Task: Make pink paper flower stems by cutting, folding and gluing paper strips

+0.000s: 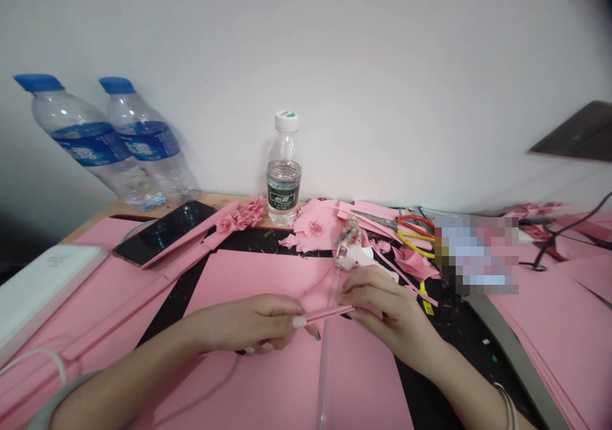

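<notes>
My left hand (268, 325) pinches the left end of a narrow folded strip of pink paper (327, 314). The strip's right end is between the thumb and fingers of my right hand (382, 306). Both hands are over large pink sheets (268, 385) on the dark mat. A thin clear stick (323, 379) lies on the sheets below the strip. Just beyond my right hand is a white glue gun (354, 256). Folded pink paper flowers (246, 215) lie at the back, left of the small water bottle (284, 181).
Two large bottles (90, 143) lean at the back left, near a black phone (165, 232) and a white box-shaped device (43, 296). Scissors with orange handles (414, 223), yellow-handled pliers (415, 242) and stacked pink paper (564, 315) are on the right.
</notes>
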A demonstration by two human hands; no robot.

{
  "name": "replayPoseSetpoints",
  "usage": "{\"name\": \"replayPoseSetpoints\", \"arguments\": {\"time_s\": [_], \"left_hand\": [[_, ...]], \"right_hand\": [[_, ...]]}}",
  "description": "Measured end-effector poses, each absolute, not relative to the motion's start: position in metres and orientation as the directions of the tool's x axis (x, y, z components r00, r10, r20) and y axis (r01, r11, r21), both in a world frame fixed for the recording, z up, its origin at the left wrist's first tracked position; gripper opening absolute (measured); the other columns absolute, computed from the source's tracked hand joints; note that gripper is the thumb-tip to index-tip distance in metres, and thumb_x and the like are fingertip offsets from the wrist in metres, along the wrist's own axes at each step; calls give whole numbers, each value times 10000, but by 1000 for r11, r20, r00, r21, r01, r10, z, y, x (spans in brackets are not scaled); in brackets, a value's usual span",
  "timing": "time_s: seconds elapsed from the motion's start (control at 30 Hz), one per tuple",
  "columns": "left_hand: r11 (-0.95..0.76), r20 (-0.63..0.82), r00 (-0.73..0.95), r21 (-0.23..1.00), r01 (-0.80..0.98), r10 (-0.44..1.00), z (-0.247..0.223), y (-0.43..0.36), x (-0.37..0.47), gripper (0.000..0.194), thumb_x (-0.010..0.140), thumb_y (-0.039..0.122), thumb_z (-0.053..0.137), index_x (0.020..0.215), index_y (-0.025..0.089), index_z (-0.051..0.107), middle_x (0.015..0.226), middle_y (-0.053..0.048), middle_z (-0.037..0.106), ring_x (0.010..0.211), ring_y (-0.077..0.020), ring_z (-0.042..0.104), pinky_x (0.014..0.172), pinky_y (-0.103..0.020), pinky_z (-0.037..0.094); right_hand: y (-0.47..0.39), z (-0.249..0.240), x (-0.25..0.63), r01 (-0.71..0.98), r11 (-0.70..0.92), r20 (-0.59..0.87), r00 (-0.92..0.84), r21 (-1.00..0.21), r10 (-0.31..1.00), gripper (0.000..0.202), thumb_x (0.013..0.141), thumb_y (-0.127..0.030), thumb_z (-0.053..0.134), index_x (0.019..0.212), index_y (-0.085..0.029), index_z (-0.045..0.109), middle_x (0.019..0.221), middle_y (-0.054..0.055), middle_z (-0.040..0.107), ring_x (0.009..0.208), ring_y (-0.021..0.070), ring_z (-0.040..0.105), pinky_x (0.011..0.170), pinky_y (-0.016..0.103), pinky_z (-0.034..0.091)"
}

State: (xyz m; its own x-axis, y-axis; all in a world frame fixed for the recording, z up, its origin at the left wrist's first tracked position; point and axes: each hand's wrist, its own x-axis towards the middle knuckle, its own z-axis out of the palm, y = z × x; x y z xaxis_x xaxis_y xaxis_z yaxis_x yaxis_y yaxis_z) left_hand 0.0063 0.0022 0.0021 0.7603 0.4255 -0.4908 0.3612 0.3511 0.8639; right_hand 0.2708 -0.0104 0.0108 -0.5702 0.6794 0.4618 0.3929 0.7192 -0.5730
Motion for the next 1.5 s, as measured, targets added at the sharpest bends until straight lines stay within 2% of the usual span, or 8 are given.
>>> {"name": "replayPoseSetpoints", "arguments": {"time_s": [0.27,0.43,0.53,0.67,0.77,0.93,1.23,1.5], "left_hand": [[385,-481,765,863,326,428,0,2,6,421,950,540,488,1165,213,643,698,44,382,501,-82,249,423,-205,160],[441,-465,757,859,260,459,1,3,8,375,959,511,493,1076,188,645,640,63,357,493,-77,232,423,-202,157],[499,-445,738,850,170,507,0,3,9,352,971,501,477,989,176,612,615,75,338,478,-71,232,417,-198,167],[551,-437,717,830,89,542,-5,4,10,350,986,506,437,911,181,543,616,80,348,446,-61,225,398,-199,157],[556,-427,720,829,69,548,-7,3,10,340,993,497,424,898,186,522,626,80,364,423,-52,223,385,-203,142],[570,-421,720,821,44,551,-9,2,10,291,1002,455,433,913,191,518,630,83,369,424,-46,209,385,-196,134],[621,-427,658,779,-80,620,-12,4,14,349,981,513,447,891,186,529,605,79,380,439,-48,199,409,-199,140],[599,-428,600,793,-110,676,-13,4,17,334,977,496,464,851,189,506,620,80,362,446,-50,205,424,-210,145]], "right_hand": [[-11,10,272,430,677,441,-528,-598,725,201,892,-113,647,1072,-198,673,1048,88,664,997,196,638,866,313,542],[-12,9,280,517,673,507,-443,-530,739,244,911,-181,616,1153,-211,617,1106,99,666,1070,226,622,917,349,520],[-8,5,284,651,581,544,-293,-488,786,246,917,-154,525,1146,-209,595,1101,108,661,1056,246,615,901,392,514],[2,-9,286,830,411,475,-207,-378,855,388,822,-199,597,1206,-154,566,1164,160,617,1113,326,570,925,492,496],[8,-21,288,869,365,401,-219,-334,889,423,811,-188,579,1231,-140,551,1192,172,588,1157,342,549,962,515,483],[11,-29,289,879,337,414,-184,-337,892,463,777,-117,526,1239,-137,556,1201,173,562,1190,317,545,996,477,479],[13,-23,293,854,222,430,2,-471,903,430,745,-198,548,1170,-162,603,1052,114,720,909,282,685,788,411,546],[6,-15,291,634,299,494,152,-713,856,413,786,-277,619,1184,-172,584,1125,123,663,971,265,635,773,371,525]]}}
